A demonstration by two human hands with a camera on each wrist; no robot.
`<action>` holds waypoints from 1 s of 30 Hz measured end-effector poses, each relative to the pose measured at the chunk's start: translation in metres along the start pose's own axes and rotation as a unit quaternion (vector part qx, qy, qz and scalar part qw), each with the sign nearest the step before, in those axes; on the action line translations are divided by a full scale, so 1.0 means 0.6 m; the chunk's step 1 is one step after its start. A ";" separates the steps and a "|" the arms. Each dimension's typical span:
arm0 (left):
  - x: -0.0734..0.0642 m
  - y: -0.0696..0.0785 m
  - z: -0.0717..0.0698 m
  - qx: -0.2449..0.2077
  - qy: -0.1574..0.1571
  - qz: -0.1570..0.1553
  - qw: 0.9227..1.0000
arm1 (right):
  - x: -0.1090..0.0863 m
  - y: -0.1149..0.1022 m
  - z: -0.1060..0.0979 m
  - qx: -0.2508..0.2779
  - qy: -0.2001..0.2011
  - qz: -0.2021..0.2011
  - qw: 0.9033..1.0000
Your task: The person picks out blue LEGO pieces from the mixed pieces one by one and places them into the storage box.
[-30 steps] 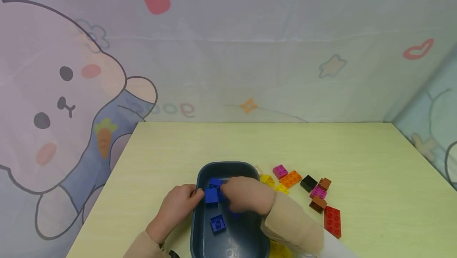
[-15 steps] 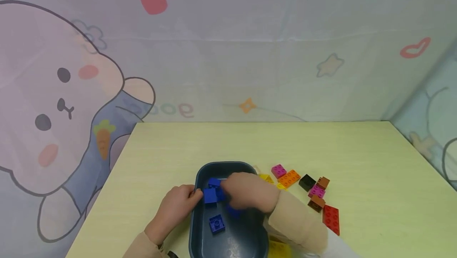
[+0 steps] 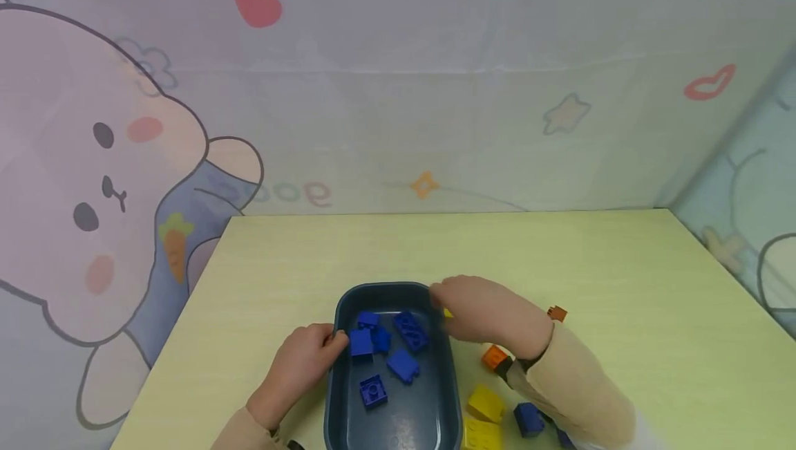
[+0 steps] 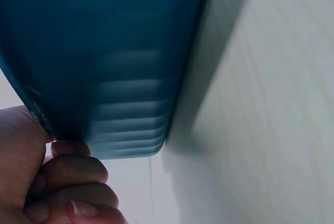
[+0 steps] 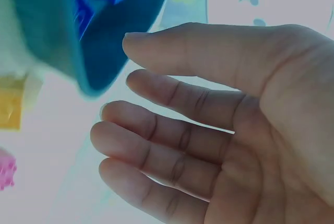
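A dark blue-grey plastic bin [image 3: 413,414] stands at the front middle of the table, with several blue toy bricks [image 3: 403,367] lying loose inside. At its left rim, my left hand [image 3: 301,367] grips the edge; the left wrist view shows curled fingers [image 4: 78,174] under the rim, against the bin's ribbed outer wall [image 4: 138,106]. Over the far right rim is my right hand [image 3: 488,315]. Its fingers [image 5: 151,148] are loosely extended and nothing lies in the palm, as the right wrist view shows, with the thumb tip overlapping the bin's edge there.
Right of the bin lie yellow bricks [image 3: 486,403], a blue brick [image 3: 529,420], an orange brick [image 3: 495,357] and a brown brick [image 3: 557,313]. A pink brick [image 5: 6,172] shows in the right wrist view. Behind the table [image 3: 298,256] hangs a printed cloth [image 3: 398,111].
My right hand has come up out of the bin and moved right to its far rim, uncovering more blue bricks. My left hand stays at the left rim. The head view has turned slightly right.
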State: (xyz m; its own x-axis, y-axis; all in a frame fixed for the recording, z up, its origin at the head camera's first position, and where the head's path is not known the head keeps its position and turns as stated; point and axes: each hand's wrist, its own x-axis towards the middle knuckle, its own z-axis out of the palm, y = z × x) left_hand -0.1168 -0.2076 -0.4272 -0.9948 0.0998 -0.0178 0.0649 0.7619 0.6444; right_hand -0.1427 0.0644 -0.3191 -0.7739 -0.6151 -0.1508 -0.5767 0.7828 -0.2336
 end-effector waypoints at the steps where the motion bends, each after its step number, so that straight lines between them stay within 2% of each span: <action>1: 0.000 0.000 0.000 0.001 0.000 -0.001 1.000 | -0.006 0.007 -0.002 0.001 -0.002 0.007 1.000; 5: -0.001 0.000 -0.001 0.003 0.002 -0.007 1.000 | -0.024 0.029 -0.004 0.004 -0.001 0.030 1.000; 14: -0.002 0.002 0.004 0.000 0.002 -0.005 1.000 | -0.050 0.053 0.004 0.015 -0.010 0.040 0.999; 24: -0.002 0.004 0.002 0.000 0.005 0.003 1.000 | -0.077 0.076 0.042 0.048 -0.044 0.072 0.995; 30: -0.004 0.005 0.000 0.003 0.006 0.003 1.000 | -0.102 0.088 0.066 0.094 -0.078 0.091 0.988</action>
State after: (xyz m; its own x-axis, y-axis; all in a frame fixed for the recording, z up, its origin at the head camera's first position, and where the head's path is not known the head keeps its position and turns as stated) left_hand -0.1142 -0.2055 -0.4252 -0.9952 0.0977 -0.0048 0.0721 0.7649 0.6401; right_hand -0.1155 0.1398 -0.3605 -0.8020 -0.4847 -0.3491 -0.3622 0.8593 -0.3610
